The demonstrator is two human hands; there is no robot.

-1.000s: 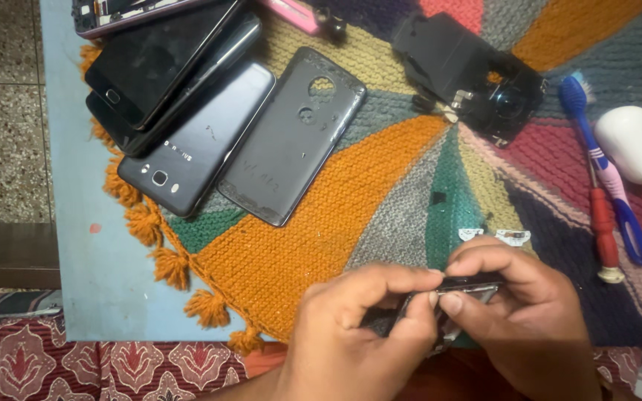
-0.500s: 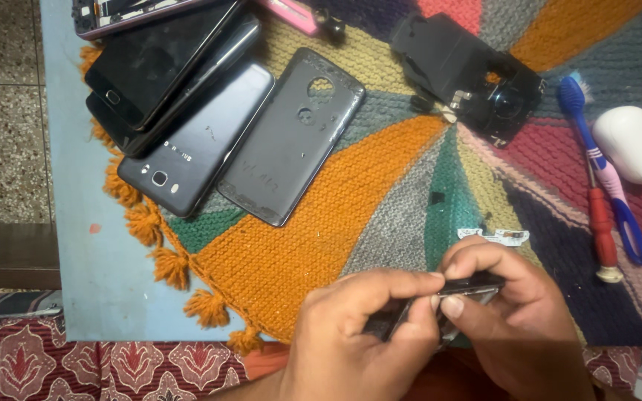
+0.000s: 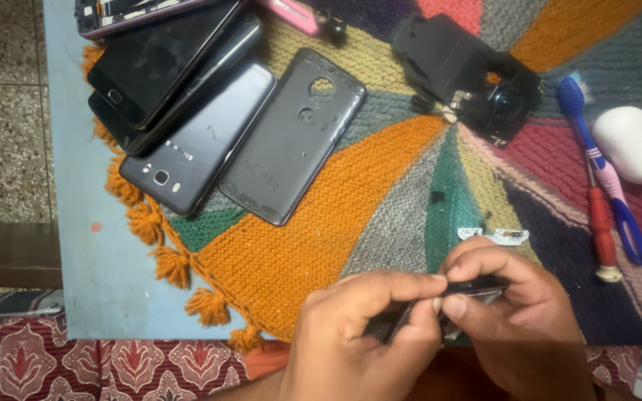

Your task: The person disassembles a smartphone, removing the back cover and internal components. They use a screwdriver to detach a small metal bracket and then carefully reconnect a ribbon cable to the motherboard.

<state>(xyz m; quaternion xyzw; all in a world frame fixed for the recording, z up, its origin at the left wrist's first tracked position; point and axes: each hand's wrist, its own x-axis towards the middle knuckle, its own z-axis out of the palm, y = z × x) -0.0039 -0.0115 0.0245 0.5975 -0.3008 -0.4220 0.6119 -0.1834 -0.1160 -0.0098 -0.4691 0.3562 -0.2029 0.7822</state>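
Pinching dark phone part (image 3: 440,301) — left hand (image 3: 362,334), right hand (image 3: 521,319).

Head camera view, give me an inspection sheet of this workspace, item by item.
Surface: knitted multicolour mat with orange tassels, lying on a light blue tabletop.
Job's things: dark slim phone part held edge-on between both hands.
Clutter: grey back cover; stack of dark phones; black phone frame; small white bracket; red screwdriver; blue toothbrush; white oval case.
Grippers: left hand and right hand both pinch the part.
Cables: nothing seen.
Surroundings: speckled stone floor; red patterned cloth along the near edge.
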